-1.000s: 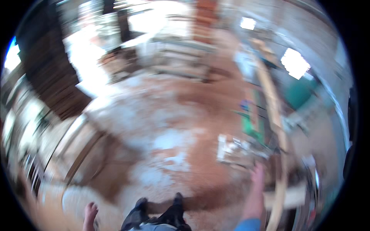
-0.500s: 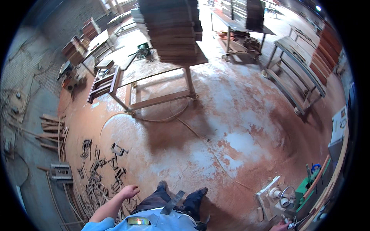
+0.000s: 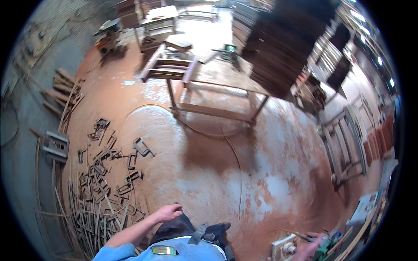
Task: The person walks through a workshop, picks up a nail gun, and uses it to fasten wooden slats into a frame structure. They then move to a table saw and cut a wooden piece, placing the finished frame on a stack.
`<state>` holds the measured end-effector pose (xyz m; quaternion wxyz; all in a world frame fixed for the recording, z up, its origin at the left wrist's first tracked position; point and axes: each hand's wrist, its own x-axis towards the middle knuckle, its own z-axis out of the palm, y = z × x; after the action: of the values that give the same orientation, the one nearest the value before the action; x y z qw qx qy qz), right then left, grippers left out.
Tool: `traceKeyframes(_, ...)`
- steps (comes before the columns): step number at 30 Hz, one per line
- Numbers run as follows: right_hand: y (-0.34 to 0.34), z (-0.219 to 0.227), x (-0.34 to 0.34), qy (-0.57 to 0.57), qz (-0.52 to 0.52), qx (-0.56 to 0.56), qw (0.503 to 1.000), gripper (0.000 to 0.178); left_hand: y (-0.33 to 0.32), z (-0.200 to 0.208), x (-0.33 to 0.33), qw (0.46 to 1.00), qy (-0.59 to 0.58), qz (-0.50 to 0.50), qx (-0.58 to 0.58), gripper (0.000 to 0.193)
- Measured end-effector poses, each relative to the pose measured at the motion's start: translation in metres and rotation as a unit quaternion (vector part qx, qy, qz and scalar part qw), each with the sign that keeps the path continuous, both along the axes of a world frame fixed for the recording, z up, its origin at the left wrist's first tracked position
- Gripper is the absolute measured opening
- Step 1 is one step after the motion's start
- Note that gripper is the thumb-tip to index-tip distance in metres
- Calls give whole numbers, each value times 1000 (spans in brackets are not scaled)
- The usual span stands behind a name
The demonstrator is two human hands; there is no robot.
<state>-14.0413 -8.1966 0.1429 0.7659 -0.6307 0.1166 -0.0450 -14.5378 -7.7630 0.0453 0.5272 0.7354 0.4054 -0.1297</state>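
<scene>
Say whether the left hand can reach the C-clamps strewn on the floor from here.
Probably not without bending down: the C-clamps lie on the floor, well below the left hand, though nothing visible blocks the way.

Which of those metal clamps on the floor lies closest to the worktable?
The C-shaped clamp farthest right, lying apart; the other clamps lie left of it or lower in view.
</scene>
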Motion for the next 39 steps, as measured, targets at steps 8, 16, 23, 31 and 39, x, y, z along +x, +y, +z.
traceKeyframes(8, 527, 92, -368, 264, 598, 161, 739, 27, 115, 171, -20, 897, -412, 162, 13, 44)
traceKeyframes(16, 716, 93, -475, 255, 752, 181, 581, 28, 232, 187, -142, 895, -225, 385, 16, 20)
traceKeyframes(23, 883, 28, -524, 259, 776, 187, 543, 35, 368, 149, -156, 827, -265, 488, 89, 21)
traceKeyframes(31, 1053, 56, -543, 226, 769, 190, 567, 35, 552, 185, -163, 860, -145, 444, 204, 44)
traceKeyframes(39, 1209, 44, -558, 249, 733, 140, 617, 33, 712, 184, -171, 850, -201, 482, 63, 28)
